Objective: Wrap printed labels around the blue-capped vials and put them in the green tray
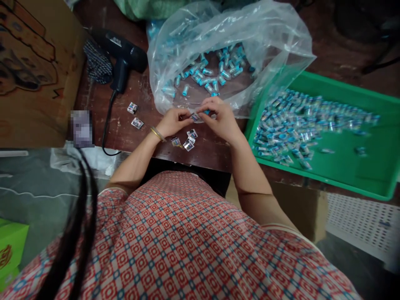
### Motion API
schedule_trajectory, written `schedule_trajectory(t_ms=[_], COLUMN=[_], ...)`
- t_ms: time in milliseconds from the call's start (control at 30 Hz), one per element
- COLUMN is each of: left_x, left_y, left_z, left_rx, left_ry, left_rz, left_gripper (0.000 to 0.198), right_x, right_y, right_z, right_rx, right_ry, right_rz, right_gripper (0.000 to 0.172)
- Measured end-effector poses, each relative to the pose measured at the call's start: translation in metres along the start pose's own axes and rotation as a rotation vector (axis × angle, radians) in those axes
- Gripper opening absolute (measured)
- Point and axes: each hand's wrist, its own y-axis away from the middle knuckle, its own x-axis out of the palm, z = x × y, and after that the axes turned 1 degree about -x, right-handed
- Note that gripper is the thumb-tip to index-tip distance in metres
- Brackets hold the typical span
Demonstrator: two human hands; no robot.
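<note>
Where left hand [173, 122] faces right hand [222, 120], 1 printed label [195, 117] pinched between.

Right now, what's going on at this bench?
A person's left hand and right hand pinch a small printed piece above the table; the right also seems to hold a blue-ended tube. Similar pieces lie nearby. Beyond, an open clear bag holds more tubes, and others fill part of the green tray at right.

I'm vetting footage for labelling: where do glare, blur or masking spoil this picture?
Head view: glare streaks the clear bag; head view: tubes in the green tray look smeared; head view: the printed piece between left hand and right hand is too soft to read; head view: pixelation hides a patch beside the cardboard box.
</note>
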Motion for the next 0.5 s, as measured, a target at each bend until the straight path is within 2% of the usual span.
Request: schedule_trajectory(t_ms=[67,167,300,500], left_x=[0.007,0.018,0.025,0.024], left_y=[0.003,0.007,0.007,0.010], left_z=[0.003,0.008,0.013,0.002], left_rx=[-0.053,-0.130,-0.150,-0.167], left_ry=[0.117,0.267,0.334,0.342], left_rz=[-0.031,-0.137,-0.235,-0.226], left_gripper=[0.031,0.030,0.031,0.028], right_x=[-0.006,-0.012,-0.014,-0.017], right_y=[0.004,0.009,0.011,0.010], right_z=[0.001,-0.002,0.000,0.016], right_rx=[0.009,0.056,0.131,0.110], right_ry=[-0.042,-0.179,-0.309,-0.287], right_rz=[-0.062,-0.154,-0.170,-0.165], right_gripper=[0.013,0.022,0.029,0.031])
